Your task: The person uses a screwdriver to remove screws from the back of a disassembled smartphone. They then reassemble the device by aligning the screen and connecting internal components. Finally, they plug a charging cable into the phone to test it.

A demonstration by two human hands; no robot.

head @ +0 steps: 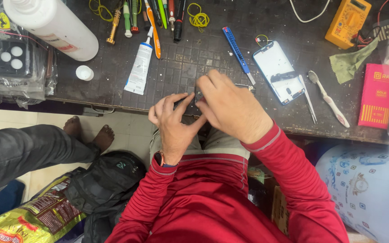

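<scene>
Glue tube left of hands; opened phone right; screwdrivers behind

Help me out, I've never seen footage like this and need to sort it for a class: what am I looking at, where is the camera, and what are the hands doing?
There is no machine here. The single picture comes from a camera worn on a person's head, looking down at their own two bare hands and red sleeves.

The left hand and right hand meet at the edge of a dark workbench, pinching a small dark item between the fingers; it is too hidden to identify.

On the bench lie an opened phone body, a blue cutter, tweezers, a toothbrush, a white glue tube, a row of screwdrivers, a yellow meter and a large white bottle.

At the left, another person's leg and bare feet show beside a black backpack.
</scene>
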